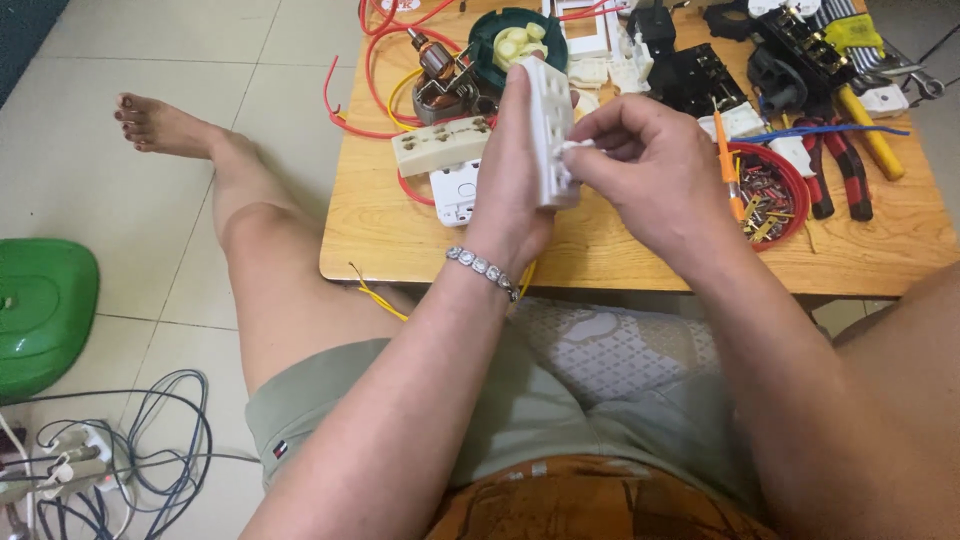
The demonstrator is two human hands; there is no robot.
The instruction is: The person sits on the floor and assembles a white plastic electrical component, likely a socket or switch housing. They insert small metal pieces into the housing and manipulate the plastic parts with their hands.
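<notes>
Pale floor tiles are surrounding a low wooden worktop (400,240), and the person is sitting at its near edge with one bare leg stretching out toward ten o'clock. Their left hand (510,190) is closing around a white socket strip (550,125), holding it on edge above the worktop's middle. Their right hand (640,165) is pinching a small white part (575,147) against the strip's side, with its fingertips drawn tight together. By my reading, they are fitting or working loose a piece of the strip, so the next move is calling for a steady grip and fine fingertip pressure. At nine o'clock from the hands a cream terminal block (440,146) is lying among red wires (345,115). At three o'clock a red bowl (768,190) of small metal bits is sitting beside red-handled pliers (835,170). Farther out at eight o'clock, a green plastic cover (40,310) is resting on the floor.
</notes>
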